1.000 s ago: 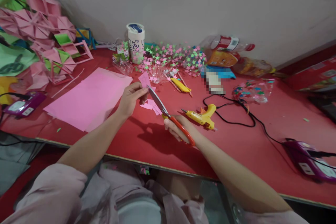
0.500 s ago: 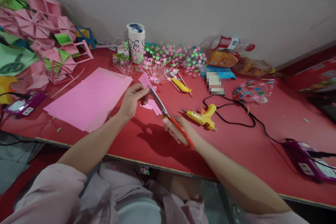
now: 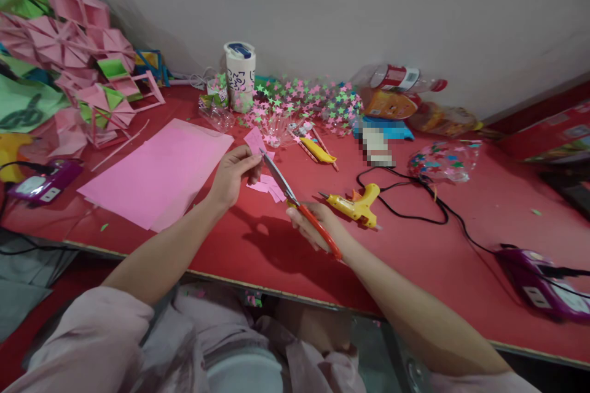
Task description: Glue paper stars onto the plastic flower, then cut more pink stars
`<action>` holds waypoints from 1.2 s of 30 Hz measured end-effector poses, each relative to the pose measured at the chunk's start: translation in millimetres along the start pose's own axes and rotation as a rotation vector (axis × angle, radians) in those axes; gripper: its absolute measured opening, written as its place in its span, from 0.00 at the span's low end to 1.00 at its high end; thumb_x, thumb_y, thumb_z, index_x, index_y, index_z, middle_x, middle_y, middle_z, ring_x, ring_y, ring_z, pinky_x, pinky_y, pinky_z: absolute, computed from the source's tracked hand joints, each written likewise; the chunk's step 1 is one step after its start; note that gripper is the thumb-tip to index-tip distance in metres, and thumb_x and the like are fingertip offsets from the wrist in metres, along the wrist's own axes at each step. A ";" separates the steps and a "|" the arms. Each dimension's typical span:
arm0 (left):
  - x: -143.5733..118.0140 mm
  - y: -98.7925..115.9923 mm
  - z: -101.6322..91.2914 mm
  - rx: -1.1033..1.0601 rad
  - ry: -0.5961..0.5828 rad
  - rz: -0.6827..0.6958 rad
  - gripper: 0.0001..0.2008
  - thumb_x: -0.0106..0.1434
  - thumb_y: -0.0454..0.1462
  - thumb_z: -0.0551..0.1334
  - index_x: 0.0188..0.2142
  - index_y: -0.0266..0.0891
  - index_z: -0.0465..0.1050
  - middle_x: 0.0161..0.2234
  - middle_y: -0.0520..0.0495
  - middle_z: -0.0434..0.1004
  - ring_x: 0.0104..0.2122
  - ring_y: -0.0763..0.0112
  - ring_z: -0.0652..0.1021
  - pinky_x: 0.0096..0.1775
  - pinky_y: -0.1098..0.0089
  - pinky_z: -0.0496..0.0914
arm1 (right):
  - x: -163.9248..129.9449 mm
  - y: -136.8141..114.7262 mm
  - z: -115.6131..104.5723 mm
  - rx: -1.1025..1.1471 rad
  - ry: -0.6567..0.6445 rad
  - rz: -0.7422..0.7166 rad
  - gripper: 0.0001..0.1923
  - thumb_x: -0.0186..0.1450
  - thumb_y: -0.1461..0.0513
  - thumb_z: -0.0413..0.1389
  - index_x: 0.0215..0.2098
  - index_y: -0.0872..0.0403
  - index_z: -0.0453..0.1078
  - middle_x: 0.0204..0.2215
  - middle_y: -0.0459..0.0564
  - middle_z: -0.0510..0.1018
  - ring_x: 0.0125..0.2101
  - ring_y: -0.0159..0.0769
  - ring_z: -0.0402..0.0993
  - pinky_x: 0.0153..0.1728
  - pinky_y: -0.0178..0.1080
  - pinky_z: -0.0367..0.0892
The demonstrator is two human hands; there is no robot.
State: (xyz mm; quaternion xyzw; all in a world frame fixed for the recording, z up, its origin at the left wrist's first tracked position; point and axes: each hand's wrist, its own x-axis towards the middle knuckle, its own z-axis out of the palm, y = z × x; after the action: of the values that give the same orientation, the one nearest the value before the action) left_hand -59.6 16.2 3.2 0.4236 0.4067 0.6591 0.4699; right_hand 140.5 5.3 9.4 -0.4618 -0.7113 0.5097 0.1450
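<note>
My left hand (image 3: pixel 235 175) pinches a small piece of pink paper (image 3: pixel 254 139) between thumb and fingers. In my right hand (image 3: pixel 316 224) is a pair of scissors (image 3: pixel 319 227) with red-orange handles. Their blades point up and left, and the tip lies beside the pink piece at my left fingertips. Whether the blades touch the paper I cannot tell. Below the blades, several small pink paper scraps (image 3: pixel 267 186) lie on the red table (image 3: pixel 258 252). Large pink sheets (image 3: pixel 152 175) are spread left of my left hand.
A yellow glue gun (image 3: pixel 354 204) with a black cord lies right of my right hand. Behind are a white tumbler (image 3: pixel 240 77), clear plastic with pink and green stars (image 3: pixel 299 98), and a bottle (image 3: pixel 405 77). Folded pink paper models (image 3: pixel 59 43) pile up at left; a purple power strip (image 3: pixel 544 282) sits at right.
The scissor handles have drawn slightly closer together in my right hand. My left hand and the pink piece stay nearly still.
</note>
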 end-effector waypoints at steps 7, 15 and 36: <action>-0.1 0.5 -0.7 -0.003 0.029 -0.004 0.09 0.54 0.36 0.61 0.21 0.38 0.63 0.16 0.56 0.68 0.14 0.83 0.66 0.17 0.79 0.60 | 1.1 -0.4 -0.4 0.032 -0.008 -0.008 0.25 0.58 0.41 0.52 0.20 0.52 0.58 0.09 0.37 0.58 0.07 0.25 0.56 0.10 0.30 0.50; 5.5 4.1 -4.1 -0.008 0.112 0.050 0.05 0.55 0.35 0.60 0.25 0.39 0.64 0.18 0.57 0.69 0.16 0.83 0.68 0.19 0.79 0.62 | 1.4 -0.5 -3.7 0.024 -0.037 -0.004 0.25 0.57 0.41 0.53 0.21 0.53 0.58 0.09 0.38 0.59 0.08 0.25 0.56 0.12 0.30 0.51; 6.7 3.9 -7.4 0.032 0.046 0.009 0.05 0.52 0.35 0.60 0.23 0.38 0.64 0.17 0.57 0.67 0.15 0.83 0.66 0.18 0.80 0.60 | 3.9 7.0 -6.5 -0.064 -0.074 0.011 0.21 0.60 0.45 0.51 0.23 0.54 0.61 0.11 0.39 0.61 0.10 0.26 0.59 0.14 0.31 0.56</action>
State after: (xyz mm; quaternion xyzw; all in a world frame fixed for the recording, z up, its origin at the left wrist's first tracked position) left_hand -69.0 20.7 5.7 0.4174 0.4260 0.6643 0.4506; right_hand 146.4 12.7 5.2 -0.4511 -0.7293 0.5044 0.1011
